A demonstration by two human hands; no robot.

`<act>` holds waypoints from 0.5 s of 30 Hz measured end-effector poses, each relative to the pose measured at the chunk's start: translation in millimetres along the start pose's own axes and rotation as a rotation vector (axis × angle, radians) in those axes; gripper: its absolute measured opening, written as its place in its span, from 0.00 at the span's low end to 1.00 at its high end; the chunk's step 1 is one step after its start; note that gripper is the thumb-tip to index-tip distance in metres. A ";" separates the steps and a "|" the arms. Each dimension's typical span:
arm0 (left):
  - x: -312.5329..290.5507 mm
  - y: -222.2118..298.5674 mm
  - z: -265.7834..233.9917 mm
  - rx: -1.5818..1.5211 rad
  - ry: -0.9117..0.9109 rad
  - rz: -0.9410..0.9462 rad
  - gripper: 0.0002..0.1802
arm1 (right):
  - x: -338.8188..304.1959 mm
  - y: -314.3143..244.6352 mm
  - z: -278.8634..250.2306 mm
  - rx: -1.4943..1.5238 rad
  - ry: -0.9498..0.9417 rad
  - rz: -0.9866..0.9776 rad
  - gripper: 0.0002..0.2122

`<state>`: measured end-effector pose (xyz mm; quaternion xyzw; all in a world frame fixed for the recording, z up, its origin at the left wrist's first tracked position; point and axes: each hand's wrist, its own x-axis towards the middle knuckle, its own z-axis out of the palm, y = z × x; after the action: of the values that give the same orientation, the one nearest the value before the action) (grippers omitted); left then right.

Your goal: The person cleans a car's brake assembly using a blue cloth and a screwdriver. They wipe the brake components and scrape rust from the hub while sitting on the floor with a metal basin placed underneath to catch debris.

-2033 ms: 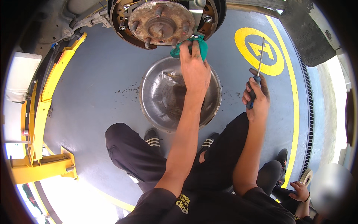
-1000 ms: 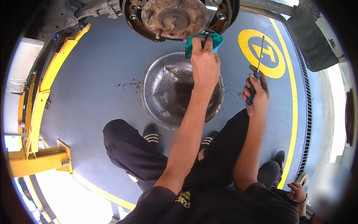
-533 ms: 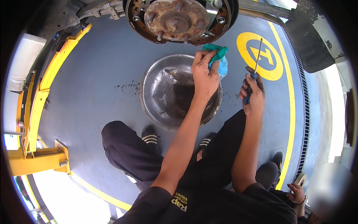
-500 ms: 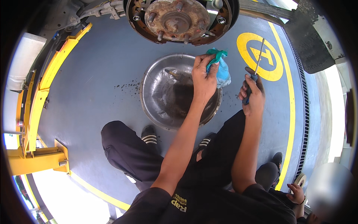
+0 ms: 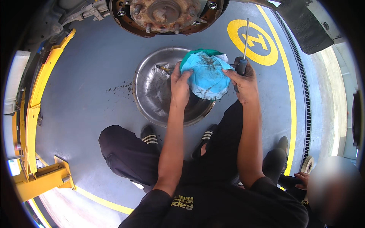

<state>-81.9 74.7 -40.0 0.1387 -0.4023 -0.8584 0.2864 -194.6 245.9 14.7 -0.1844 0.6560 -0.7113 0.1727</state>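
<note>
A light-blue cloth with dark grime smears and a green edge is spread out over the metal basin. My left hand grips its left edge between thumb and fingers. My right hand keeps a dark-handled screwdriver in its fingers, shaft pointing up. The thumb of that hand touches the cloth's right edge. Below, the round steel basin stands on the floor with dark residue inside. A small brownish item lies in it, its kind unclear.
Above the basin hangs a rusty wheel hub with studs and brake shoes around it. A yellow lift arm stands at left. Dark spots mark the floor beside the basin. Another person's hand shows at lower right.
The bunched cloth has been opened out flat between my hands. My right hand has moved left to it, still with the screwdriver. The view has shifted, so the hub sits higher.
</note>
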 end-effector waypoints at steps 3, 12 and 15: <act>-6.0 8.0 -24.5 0.839 -0.083 0.388 0.42 | -2.7 -6.5 7.8 -0.200 0.006 -0.111 0.19; -3.2 -21.8 -23.4 1.128 -0.017 0.340 0.16 | -15.1 -6.4 33.1 -0.518 0.038 -0.094 0.17; 24.2 -26.5 -55.5 0.529 0.306 0.213 0.15 | -34.5 -18.5 21.1 -0.232 0.177 -0.021 0.15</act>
<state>-85.3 39.7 -95.9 0.2929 -0.5760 -0.6585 0.3858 -154.3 245.9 33.4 -0.1463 0.7445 -0.6459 0.0843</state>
